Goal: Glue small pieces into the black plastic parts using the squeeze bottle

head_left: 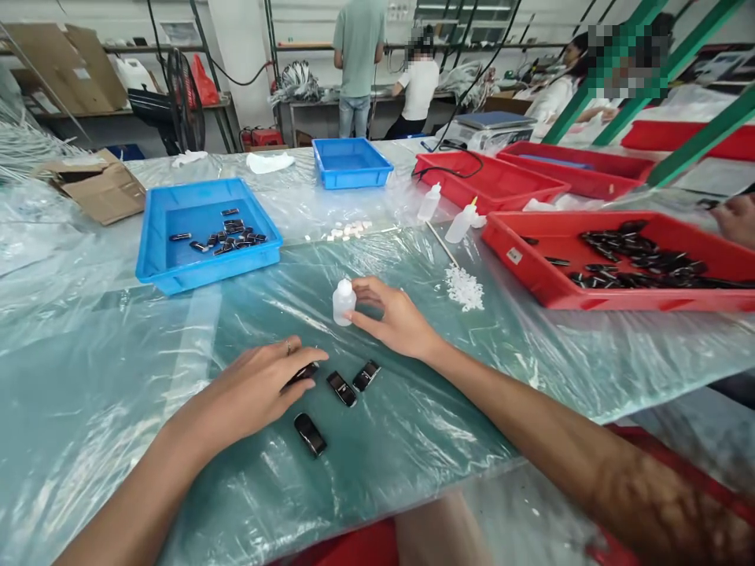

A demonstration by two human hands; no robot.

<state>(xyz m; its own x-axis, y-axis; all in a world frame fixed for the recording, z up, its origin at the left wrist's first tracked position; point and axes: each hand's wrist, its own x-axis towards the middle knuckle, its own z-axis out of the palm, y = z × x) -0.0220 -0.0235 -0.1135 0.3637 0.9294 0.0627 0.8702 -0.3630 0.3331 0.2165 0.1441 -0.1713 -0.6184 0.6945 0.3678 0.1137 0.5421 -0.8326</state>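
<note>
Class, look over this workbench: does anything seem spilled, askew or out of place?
A heap of small white bits lies loose on the plastic sheet beside the red tray, outside any container. Otherwise nothing stands out.

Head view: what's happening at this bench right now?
A person works at a plastic-covered table. The right hand grips a small white bottle standing upright. The left hand rests on one of four small black parts lying in front. A blue tray and a red tray hold more.
</note>
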